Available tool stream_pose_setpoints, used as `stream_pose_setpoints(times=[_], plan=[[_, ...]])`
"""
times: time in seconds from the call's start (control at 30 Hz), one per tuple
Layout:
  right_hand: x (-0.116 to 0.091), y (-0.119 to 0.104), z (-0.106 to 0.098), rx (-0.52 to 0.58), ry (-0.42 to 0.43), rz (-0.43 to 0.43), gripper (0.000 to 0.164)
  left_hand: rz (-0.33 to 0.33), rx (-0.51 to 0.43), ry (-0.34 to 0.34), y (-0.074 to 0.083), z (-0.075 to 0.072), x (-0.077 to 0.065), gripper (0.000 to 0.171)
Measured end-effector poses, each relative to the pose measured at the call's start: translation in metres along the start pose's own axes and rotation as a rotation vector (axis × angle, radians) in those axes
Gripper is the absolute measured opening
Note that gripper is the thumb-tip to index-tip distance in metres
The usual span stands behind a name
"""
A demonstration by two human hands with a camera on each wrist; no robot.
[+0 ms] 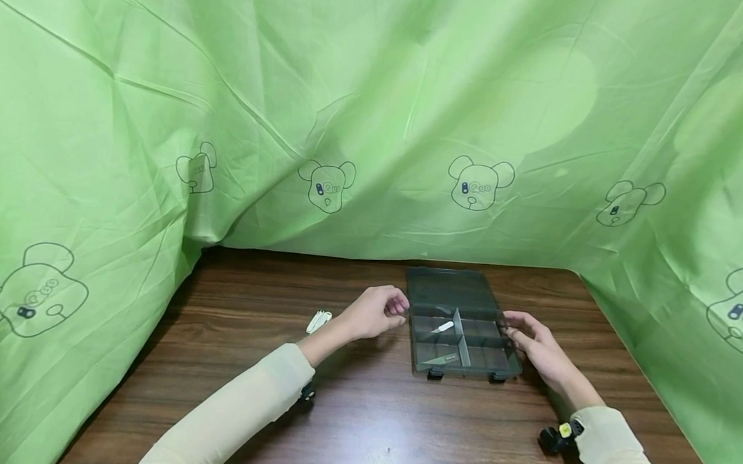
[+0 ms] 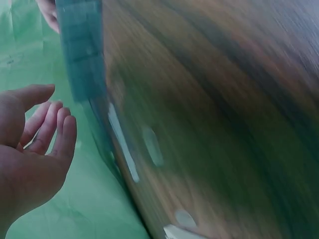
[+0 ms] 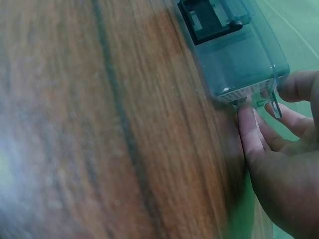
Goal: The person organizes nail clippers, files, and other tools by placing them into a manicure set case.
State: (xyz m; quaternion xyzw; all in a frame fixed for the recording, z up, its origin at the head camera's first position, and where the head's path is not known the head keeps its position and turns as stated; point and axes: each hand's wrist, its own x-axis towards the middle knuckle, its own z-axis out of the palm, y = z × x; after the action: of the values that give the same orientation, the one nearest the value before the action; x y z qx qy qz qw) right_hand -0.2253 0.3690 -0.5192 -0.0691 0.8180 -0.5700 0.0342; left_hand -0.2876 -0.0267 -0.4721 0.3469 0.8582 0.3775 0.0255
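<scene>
A transparent dark-tinted plastic box [image 1: 490,367] with dividers lies on the table, its lid [image 1: 450,289] folded back toward the curtain. One left compartment holds a small white-tipped item [image 1: 445,326]; the compartment nearer the person holds a thin pale piece [image 1: 443,360]. My right hand [image 1: 537,346] grips the box's right side, its fingers around the corner in the right wrist view. Just off the box's left edge is my left hand [image 1: 374,312]. Its fingers are loosely bent, with nothing between them in the left wrist view.
A small bundle of white slender pieces [image 1: 319,320] lies on the brown wooden table [image 1: 351,411], behind the left forearm. Green curtains [image 1: 389,122] with bear-head prints surround the table at the back and both sides. Black latches [image 1: 435,375] line the box's near edge.
</scene>
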Motion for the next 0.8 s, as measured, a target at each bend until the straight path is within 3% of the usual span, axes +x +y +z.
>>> stream_pose_setpoints(times=[0.4, 0.63, 0.8], plan=[[-0.001, -0.001, -0.001, -0.010, 0.001, 0.005, 0.046, -0.101, 0.036, 0.044, -0.047, -0.012, -0.006, 0.027], [-0.001, 0.000, -0.001, -0.017, -0.002, 0.009, 0.047, -0.118, 0.057, 0.069, -0.058, -0.012, -0.006, 0.023], [-0.001, 0.001, 0.000, -0.014, -0.001, 0.010, 0.047, -0.137, 0.113, 0.036, -0.059, -0.011, -0.004, 0.020]])
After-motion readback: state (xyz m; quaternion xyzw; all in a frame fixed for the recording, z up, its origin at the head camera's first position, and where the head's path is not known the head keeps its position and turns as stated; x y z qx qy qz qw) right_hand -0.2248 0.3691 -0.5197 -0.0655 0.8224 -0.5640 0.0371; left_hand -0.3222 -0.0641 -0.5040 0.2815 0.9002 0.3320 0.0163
